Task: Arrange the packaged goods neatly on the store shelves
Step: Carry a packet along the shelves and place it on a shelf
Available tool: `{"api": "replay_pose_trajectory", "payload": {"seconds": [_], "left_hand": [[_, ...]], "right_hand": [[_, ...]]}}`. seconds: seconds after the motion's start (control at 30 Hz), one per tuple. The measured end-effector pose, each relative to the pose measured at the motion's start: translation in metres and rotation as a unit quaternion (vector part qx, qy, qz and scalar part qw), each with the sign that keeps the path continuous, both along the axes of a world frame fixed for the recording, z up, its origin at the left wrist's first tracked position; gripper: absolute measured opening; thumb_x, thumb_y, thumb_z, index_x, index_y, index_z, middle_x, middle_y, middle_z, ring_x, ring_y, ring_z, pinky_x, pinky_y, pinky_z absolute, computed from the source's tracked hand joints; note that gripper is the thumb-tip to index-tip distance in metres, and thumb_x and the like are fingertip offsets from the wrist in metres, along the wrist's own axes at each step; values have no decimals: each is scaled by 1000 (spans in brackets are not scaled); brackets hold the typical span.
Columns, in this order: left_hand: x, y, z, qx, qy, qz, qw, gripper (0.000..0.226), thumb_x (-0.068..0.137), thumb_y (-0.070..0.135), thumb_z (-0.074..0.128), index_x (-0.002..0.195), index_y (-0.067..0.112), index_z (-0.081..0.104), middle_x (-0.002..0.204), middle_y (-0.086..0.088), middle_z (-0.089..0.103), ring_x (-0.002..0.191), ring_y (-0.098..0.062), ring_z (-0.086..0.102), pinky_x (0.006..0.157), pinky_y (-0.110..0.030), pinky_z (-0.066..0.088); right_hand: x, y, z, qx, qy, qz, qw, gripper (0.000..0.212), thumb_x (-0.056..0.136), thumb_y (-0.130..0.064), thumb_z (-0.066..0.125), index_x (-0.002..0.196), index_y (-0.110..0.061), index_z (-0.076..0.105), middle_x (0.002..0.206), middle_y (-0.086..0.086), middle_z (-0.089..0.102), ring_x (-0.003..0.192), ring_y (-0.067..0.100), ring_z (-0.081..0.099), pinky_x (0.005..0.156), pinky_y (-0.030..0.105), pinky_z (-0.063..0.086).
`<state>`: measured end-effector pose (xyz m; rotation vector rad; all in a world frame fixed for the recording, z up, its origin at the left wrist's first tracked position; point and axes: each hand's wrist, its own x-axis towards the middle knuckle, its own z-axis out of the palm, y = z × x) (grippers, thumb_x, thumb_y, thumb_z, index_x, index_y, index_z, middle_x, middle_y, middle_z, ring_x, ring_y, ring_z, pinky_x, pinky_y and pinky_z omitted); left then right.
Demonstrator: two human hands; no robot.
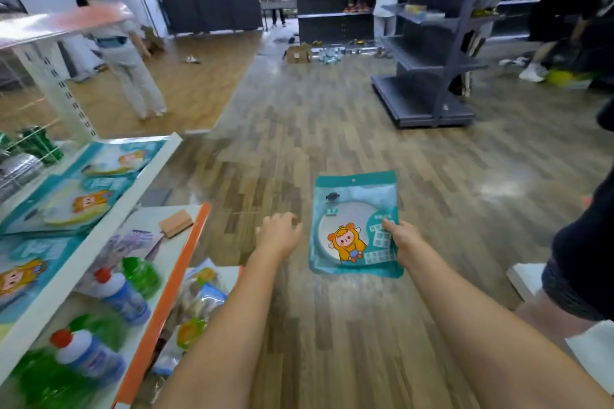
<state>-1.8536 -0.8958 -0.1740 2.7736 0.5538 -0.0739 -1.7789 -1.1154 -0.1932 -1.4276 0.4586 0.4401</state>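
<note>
our right hand (pixel 400 239) pinches the teal pouch (pixel 355 226) by its edge at 3 o'clock, held out over the floor. left hand (pixel 279 236) hangs beside it, fingers loosely curled, holding nothing. matching pouches (pixel 76 199) lie flat on the white shelf (pixel 109 209) at 9 o'clock. we judge: swing left, support with both hands, lay it square on the stack.

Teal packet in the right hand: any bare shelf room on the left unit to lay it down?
The right hand pinches the teal packet over the floor; the left hand holds nothing. Freest patch: the orange-edged shelf, bare between the tan block and its front lip. The white-edged shelf above is covered with matching packets. Further down, bottles crowd the orange-edged shelf.
</note>
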Motion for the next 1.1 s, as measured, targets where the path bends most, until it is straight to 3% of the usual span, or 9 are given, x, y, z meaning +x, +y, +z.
{"api": "replay_pose_trajectory", "payload": {"seconds": [0.57,0.77,0.93,1.0,1.1], "left_hand": [[111,175,10,11,-14,99,995,39,98,39,38,127,19,56,132,-11,54,124,-33,46,102,-44,38],[124,227,14,15,-28,134,990,38,98,38,35,122,17,57,126,-13,58,116,-33,50,96,-44,43],[126,263,19,36,-27,199,979,35,99,30,35,120,14,59,125,-16,57,117,-34,51,92,-40,43],[125,275,19,42,-18,226,973,35,99,30,35,121,14,58,123,-14,59,116,-33,51,91,-40,43],[122,291,20,43,-5,272,961,36,99,34,34,119,15,57,121,-12,58,112,-31,51,91,-41,42]], "right_hand": [[161,190,14,27,-19,113,993,16,96,-16,52,84,-6,52,77,8,59,65,21,56,59,36,47],[191,263,17,43,-15,166,985,14,94,-21,56,89,-7,54,79,6,61,66,20,59,56,35,48],[216,315,21,16,-22,226,974,24,92,-21,59,108,-3,55,79,8,63,67,23,61,70,40,54],[227,337,23,13,-30,248,968,24,91,-20,61,107,-4,56,79,8,63,66,23,61,70,39,54],[236,371,28,14,-29,297,954,20,90,-21,61,100,-4,56,84,9,65,71,25,64,81,44,55]]}}
